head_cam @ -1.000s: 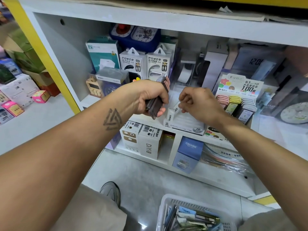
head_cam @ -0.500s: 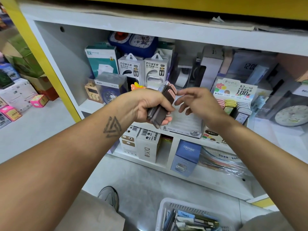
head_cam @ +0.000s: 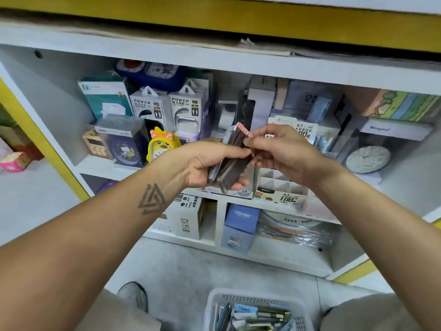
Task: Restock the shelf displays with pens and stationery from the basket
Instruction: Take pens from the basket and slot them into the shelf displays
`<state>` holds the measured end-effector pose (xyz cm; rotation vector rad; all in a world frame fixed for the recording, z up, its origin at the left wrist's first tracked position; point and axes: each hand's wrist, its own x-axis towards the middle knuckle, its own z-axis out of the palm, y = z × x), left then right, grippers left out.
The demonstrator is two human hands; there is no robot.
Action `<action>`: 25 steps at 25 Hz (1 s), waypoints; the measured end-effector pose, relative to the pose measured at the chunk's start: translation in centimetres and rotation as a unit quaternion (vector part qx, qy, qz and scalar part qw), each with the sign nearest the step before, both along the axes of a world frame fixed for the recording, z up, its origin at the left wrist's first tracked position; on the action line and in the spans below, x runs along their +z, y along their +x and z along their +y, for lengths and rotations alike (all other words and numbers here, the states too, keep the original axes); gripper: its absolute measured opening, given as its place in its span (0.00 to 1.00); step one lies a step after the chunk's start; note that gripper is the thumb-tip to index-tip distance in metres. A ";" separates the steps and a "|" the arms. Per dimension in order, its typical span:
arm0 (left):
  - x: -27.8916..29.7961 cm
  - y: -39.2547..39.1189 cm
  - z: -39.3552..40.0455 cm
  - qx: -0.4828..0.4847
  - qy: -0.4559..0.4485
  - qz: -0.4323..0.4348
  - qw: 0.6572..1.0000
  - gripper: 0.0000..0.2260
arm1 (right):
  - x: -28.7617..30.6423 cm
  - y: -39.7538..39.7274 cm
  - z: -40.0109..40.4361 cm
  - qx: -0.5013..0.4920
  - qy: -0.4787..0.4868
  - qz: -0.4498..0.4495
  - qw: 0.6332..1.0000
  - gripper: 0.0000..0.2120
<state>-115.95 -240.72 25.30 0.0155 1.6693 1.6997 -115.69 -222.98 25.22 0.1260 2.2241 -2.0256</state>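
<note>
A stack of slim lead-refill cases (head_cam: 230, 161) is gripped upright in the left hand (head_cam: 210, 161), long axis tilted slightly rightward, in front of the shelf (head_cam: 167, 167). The uppermost case is pinched by the right hand (head_cam: 281, 151) at its pink top. The compartmented display box (head_cam: 281, 185) lies directly behind and below both hands; the basket (head_cam: 214, 304) stands on the floor beneath

- Soft, even indoor light fills the scene; nothing looks dim except the dark gap under the yellow trim (head_cam: 214, 10).
- Shadows gather deep inside the shelf unit (head_cam: 238, 65), behind the boxes.
- The wide lens bows straight edges, strongest towards the corners.
- Packaging on the right looks smeared and hazy; print there is unreadable.
- Clear wrap (head_cam: 293, 231) on the lower shelf catches glare.
</note>
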 end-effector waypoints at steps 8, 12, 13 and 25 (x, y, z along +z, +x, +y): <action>-0.5 -0.8 2.9 0.111 0.037 -0.007 0.993 0.06 | 1.7 1.3 5.2 -0.046 0.144 0.102 0.983 0.12; -1.1 -1.3 2.5 0.166 0.025 -0.005 0.986 0.07 | 1.9 1.3 7.0 -0.042 0.406 0.270 0.872 0.13; -1.2 -1.4 2.4 0.172 0.028 -0.006 0.985 0.09 | 1.5 1.3 7.2 -0.035 0.439 0.295 0.848 0.12; -1.7 -0.7 2.1 0.119 0.014 -0.004 0.993 0.03 | -1.9 0.6 5.6 0.043 0.503 0.335 0.796 0.07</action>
